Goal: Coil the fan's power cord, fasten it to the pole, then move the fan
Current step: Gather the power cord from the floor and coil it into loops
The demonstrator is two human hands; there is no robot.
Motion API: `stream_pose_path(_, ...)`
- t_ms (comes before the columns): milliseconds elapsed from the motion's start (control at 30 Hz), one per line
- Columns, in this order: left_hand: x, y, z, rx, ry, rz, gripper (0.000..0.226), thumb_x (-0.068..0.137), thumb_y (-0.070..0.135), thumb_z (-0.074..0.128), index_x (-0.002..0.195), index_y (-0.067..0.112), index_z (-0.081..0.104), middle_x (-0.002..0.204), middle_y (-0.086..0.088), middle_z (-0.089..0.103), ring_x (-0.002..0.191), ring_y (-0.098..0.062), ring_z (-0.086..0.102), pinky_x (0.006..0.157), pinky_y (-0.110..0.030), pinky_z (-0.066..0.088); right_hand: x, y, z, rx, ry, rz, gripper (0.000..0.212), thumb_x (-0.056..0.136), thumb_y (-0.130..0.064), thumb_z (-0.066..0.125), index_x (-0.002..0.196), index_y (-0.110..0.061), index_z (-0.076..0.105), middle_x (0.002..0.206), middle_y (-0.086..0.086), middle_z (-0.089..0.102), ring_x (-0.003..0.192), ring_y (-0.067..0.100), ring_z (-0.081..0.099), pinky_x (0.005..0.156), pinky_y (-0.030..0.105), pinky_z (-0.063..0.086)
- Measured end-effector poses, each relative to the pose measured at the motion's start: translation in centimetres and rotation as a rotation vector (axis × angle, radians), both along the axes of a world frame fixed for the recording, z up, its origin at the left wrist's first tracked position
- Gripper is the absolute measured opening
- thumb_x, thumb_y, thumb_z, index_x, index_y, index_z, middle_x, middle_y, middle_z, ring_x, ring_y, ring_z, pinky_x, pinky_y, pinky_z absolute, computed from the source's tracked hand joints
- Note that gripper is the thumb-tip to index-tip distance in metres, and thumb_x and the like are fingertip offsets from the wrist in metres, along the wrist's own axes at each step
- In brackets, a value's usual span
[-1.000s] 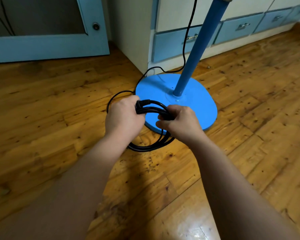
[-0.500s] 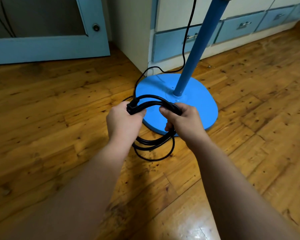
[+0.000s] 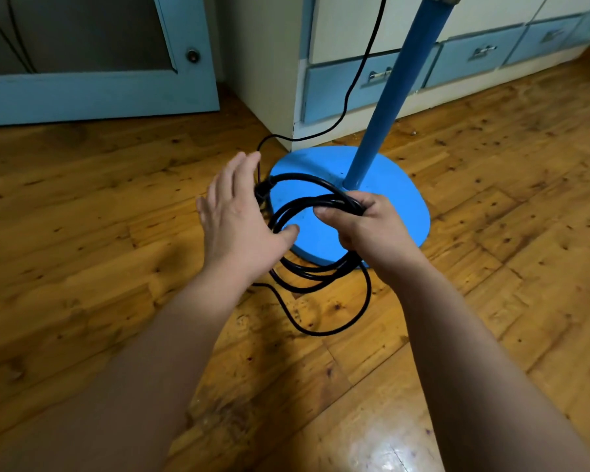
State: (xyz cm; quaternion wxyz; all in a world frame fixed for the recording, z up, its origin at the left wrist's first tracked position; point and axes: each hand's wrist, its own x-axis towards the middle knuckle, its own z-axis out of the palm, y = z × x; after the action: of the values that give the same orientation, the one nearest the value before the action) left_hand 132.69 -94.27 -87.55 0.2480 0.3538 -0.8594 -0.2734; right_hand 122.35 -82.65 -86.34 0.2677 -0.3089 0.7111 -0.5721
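Cord coil (image 3: 315, 212) clenched in right hand (image 3: 368, 223) grip, beside spread, released left hand (image 3: 239, 216).

Both forearms reach forward and down, bare, hands near each other.

Right hand (image 3: 368, 226): fist closed, knuckles up, thumb pressed across the index finger, gripping the cord (image 3: 307, 206). Left hand (image 3: 239, 219): fingers extended and spread, palm down and tilted, thumb pointing right toward the other hand; not gripping.
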Motion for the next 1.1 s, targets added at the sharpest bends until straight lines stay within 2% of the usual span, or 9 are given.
stream_pose_path(133, 0.5, 0.1, -0.1, -0.117, -0.070, 0.004, 0.097, 0.068, 0.040, 0.075, 0.146, 0.027, 0.019, 0.155, -0.003, 0.018, 0.144, -0.024, 0.011, 0.116, -0.050, 0.004, -0.1, -0.1, 0.0, 0.079, 0.107, 0.026, 0.019, 0.082, -0.017, 0.066, 0.064, -0.013, 0.059, 0.038, -0.011, 0.035, 0.039, 0.004, 0.030, 0.040, 0.016, 0.025)
stream_pose_path(267, 0.4, 0.1, -0.6, -0.158, -0.010, -0.160, 0.047, 0.071, 0.025, 0.072, 0.116, 0.017, 0.062, 0.131, -0.004, 0.053, 0.134, -0.025, 0.034, 0.113, -0.042, 0.023, 0.4, -0.5, -0.5, 0.178, 0.183, 0.102, 0.025, 0.080, -0.017, 0.068, 0.059, -0.010, 0.056, 0.043, -0.010, 0.035, 0.039, 0.004, 0.031, 0.040, 0.015, 0.025)
stream_pose_path(367, 0.1, 0.5, -0.6, 0.055, 0.038, -0.255, 0.020, 0.072, 0.008, 0.067, 0.090, 0.013, 0.071, 0.092, -0.005, 0.068, 0.094, -0.023, 0.061, 0.082, -0.033, 0.048, 0.6, -0.7, -0.6, 0.196, 0.211, 0.133, 0.034, 0.078, -0.018, 0.069, 0.052, -0.020, 0.048, 0.042, -0.011, 0.035, 0.041, 0.003, 0.030, 0.044, 0.020, 0.026)
stream_pose_path(500, 0.0, 0.6, -0.1, 0.427, 0.091, -0.293, 0.031, 0.081, -0.003, 0.056, 0.078, 0.026, 0.067, 0.049, 0.011, 0.057, 0.042, 0.001, 0.052, 0.045, -0.013, 0.042, 0.5, -0.6, 0.0, 0.160, 0.186, 0.159, 0.026, 0.079, -0.014, 0.067, 0.059, -0.013, 0.051, 0.049, -0.005, 0.036, 0.042, 0.004, 0.032, 0.043, 0.018, 0.026)
stream_pose_path(633, 0.1, 0.7, 0.1, 0.504, 0.209, -0.244, 0.021, 0.085, 0.003, 0.059, 0.093, 0.019, 0.071, 0.046, 0.021, 0.057, 0.044, 0.010, 0.050, 0.046, -0.005, 0.034, 0.5, 0.1, -0.7, 0.113, 0.079, 0.142, 0.022, 0.079, -0.006, 0.066, 0.062, -0.013, 0.054, 0.051, 0.000, 0.048, 0.044, 0.005, 0.044, 0.046, 0.017, 0.036)
stream_pose_path(767, -0.1, 0.5, 0.0, 0.538, 0.264, -0.124, 0.017, 0.084, 0.009, 0.062, 0.091, 0.021, 0.072, 0.074, 0.015, 0.067, 0.073, 0.000, 0.059, 0.066, -0.018, 0.045, 0.2, 0.6, -2.2, 0.243, 0.083, 0.138, 0.015, 0.078, -0.016, 0.068, 0.070, -0.005, 0.061, 0.066, 0.007, 0.058, 0.063, 0.014, 0.054, 0.063, 0.026, 0.043)
stream_pose_path(833, -0.1, 0.3, -0.2, 0.576, 0.285, -0.054, 0.018, 0.084, 0.009, 0.062, 0.096, 0.017, 0.073, 0.083, 0.007, 0.069, 0.082, -0.012, 0.062, 0.071, -0.027, 0.048, 0.1, 0.8, -2.3, 0.344, 0.053, 0.190, 0.019, 0.079, -0.024, 0.067, 0.076, -0.006, 0.063, 0.070, 0.004, 0.061, 0.064, 0.012, 0.056, 0.060, 0.019, 0.044)
stream_pose_path(967, -0.1, 0.2, -0.8, 0.607, 0.295, -0.012, 0.017, 0.083, 0.009, 0.063, 0.095, 0.016, 0.073, 0.071, 0.010, 0.064, 0.067, -0.008, 0.055, 0.066, -0.025, 0.044, 0.3, 1.2, -2.6, 0.564, -0.019, 0.272, 0.021, 0.082, -0.042, 0.058, 0.086, -0.021, 0.061, 0.076, 0.003, 0.066, 0.061, 0.016, 0.051, 0.049, 0.020, 0.038)
stream_pose_path(1100, -0.4, 0.7, -1.0, 0.673, 0.323, 0.012, 0.014, 0.085, 0.011, 0.062, 0.094, 0.017, 0.071, 0.059, 0.013, 0.055, 0.053, -0.003, 0.044, 0.053, -0.020, 0.036, 0.0, 0.7, -3.0, 0.497, -0.094, 0.101, 0.028, 0.080, -0.041, 0.061, 0.083, -0.013, 0.064, 0.065, 0.002, 0.055, 0.050, 0.011, 0.040, 0.043, 0.021, 0.028)
